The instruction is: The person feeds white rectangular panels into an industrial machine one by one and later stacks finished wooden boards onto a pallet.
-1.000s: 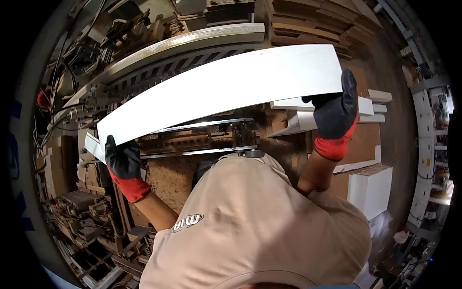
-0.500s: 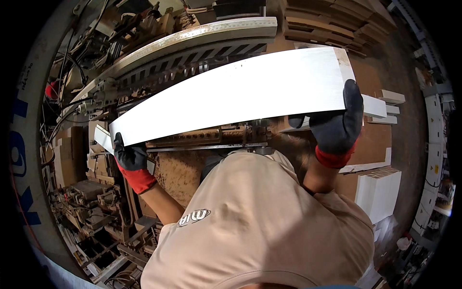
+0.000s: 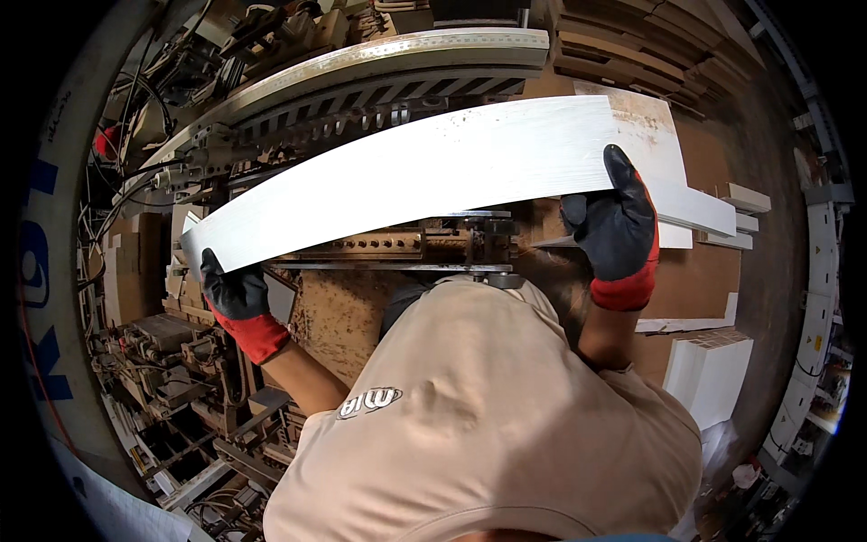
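Observation:
A long white board (image 3: 406, 172) with a faint grain is held up across my front, between both hands. My left hand (image 3: 235, 287), in a black glove with a red cuff, is closed on its left end, thumb on the upper face. My right hand (image 3: 619, 221), gloved the same way, grips the right end with its thumb over the face; the other fingers are partly hidden under the edge. Small brown specks dot the board's far edge. Beneath it lies a machine with a brown, dusty metal bar (image 3: 370, 246).
A long pale machine rail (image 3: 379, 56) runs behind the board. White boards (image 3: 691, 206) lie at the right on brown sheet material. Brown boards (image 3: 632, 41) are stacked at the far right. A white bundle (image 3: 709, 375) stands near my right elbow; machine parts (image 3: 181, 361) crowd the left.
The board has shifted slightly left and its face is tilted differently, showing more grain. Both hands moved left with it, still gripping. More of the white pieces at the right now show.

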Available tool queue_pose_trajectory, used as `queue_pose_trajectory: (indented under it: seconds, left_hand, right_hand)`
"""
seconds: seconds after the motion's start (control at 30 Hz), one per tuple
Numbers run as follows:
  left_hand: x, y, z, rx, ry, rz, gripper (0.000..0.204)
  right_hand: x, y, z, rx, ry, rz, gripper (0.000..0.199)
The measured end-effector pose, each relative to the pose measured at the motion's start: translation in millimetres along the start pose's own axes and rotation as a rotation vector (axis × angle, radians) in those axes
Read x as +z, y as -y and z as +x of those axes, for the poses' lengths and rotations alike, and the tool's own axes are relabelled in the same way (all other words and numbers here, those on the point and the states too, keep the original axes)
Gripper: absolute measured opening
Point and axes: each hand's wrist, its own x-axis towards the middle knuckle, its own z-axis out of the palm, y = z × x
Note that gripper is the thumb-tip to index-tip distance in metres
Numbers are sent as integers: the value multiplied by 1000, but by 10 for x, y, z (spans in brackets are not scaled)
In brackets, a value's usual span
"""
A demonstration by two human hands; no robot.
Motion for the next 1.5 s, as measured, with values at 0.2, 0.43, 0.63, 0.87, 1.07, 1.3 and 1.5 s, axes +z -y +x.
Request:
queue_pose_trajectory:
  seconds: [0.2,0.43,0.63,0.87,1.07,1.3,1.5]
  left_hand:
    - [91,0,13,-132,-70,-194,44]
    - [154,51,-41,-55,166,-631,30]
    - [29,346,-21,249,351,-735,26]
    - [-37,371,-141,553,16,65,37]
    - [-132,142,72,1035,-68,1789,46]
    - [135,25,-126,863,32,1474,37]
    - [484,-236,-227,366,-43,840,30]
  right_hand:
    - [-18,-76,18,-68,25,86,31]
    - [-382,-314,118,-218,205,-186,24]
    - [-265,-131,163,-409,534,-421,19]
    - [-371,-24,152,-315,785,-618,37]
    - [-393,41,227,-59,1071,-662,59]
    - [-1092,-184,-189,440,225,-268,57]
    - [-848,-234,-277,424,305,-241,42]
